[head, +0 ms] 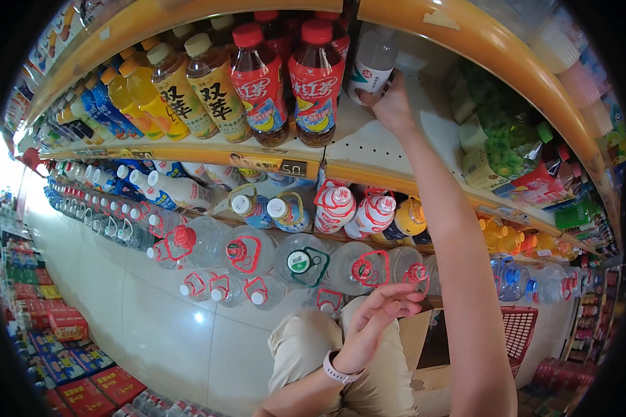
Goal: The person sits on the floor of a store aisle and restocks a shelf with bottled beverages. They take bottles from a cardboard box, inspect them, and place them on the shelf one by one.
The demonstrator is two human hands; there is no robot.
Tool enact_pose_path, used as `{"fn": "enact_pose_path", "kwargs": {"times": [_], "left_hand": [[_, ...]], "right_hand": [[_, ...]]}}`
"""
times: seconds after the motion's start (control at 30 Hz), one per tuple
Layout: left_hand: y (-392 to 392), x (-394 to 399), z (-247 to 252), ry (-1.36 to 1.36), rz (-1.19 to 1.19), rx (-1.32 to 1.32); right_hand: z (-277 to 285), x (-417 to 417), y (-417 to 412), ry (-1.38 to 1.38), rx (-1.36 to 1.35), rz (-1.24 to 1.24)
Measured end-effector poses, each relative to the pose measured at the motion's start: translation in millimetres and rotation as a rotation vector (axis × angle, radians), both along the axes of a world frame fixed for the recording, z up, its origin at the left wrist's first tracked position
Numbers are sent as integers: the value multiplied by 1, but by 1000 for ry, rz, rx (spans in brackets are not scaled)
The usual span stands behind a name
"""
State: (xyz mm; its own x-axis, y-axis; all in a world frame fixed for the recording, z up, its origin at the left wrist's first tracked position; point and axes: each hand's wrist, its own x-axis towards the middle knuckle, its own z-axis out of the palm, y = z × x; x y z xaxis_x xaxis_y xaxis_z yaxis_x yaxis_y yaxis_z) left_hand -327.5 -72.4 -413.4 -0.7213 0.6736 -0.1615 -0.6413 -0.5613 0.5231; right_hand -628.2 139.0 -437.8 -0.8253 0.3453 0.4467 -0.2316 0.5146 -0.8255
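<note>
My right hand (388,101) reaches up onto the shelf (362,133), its fingers around the lower part of a clear plastic bottle (374,57) with a white label. That bottle stands just right of a dark shelf divider, beside two red-capped iced tea bottles (315,83). My left hand (381,318), with a pale wristband (339,369) on the wrist, hangs above my knees holding nothing, its fingers loosely bent and apart. Close beyond its fingertips are large water jugs (362,268) with red handles.
Yellow-labelled drink bottles (214,88) line the shelf to the left. Shrink-wrapped green-capped drinks (506,140) lie to the right. An open cardboard box (412,339) and a red plastic basket (519,331) are at lower right. Red cartons (101,391) are stacked at lower left.
</note>
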Motion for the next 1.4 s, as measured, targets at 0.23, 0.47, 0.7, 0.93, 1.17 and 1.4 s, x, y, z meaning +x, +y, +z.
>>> {"fn": "enact_pose_path", "kwargs": {"times": [0.23, 0.47, 0.7, 0.93, 1.17, 1.4], "left_hand": [[0, -1, -6, 48, -29, 92], [-1, 0, 1, -19, -21, 18], [-2, -3, 3, -83, 29, 22], [0, -6, 0, -152, 44, 22], [5, 2, -14, -192, 45, 124], [8, 6, -15, -234, 11, 156]], "right_hand": [[-8, -3, 2, 67, 28, -15], [-9, 0, 3, -18, -56, -16], [4, -26, 18, 101, -571, -41], [16, -79, 48, 226, -917, 273], [0, -87, 44, 91, -1134, 348], [6, -81, 45, -6, -1015, 364]]}}
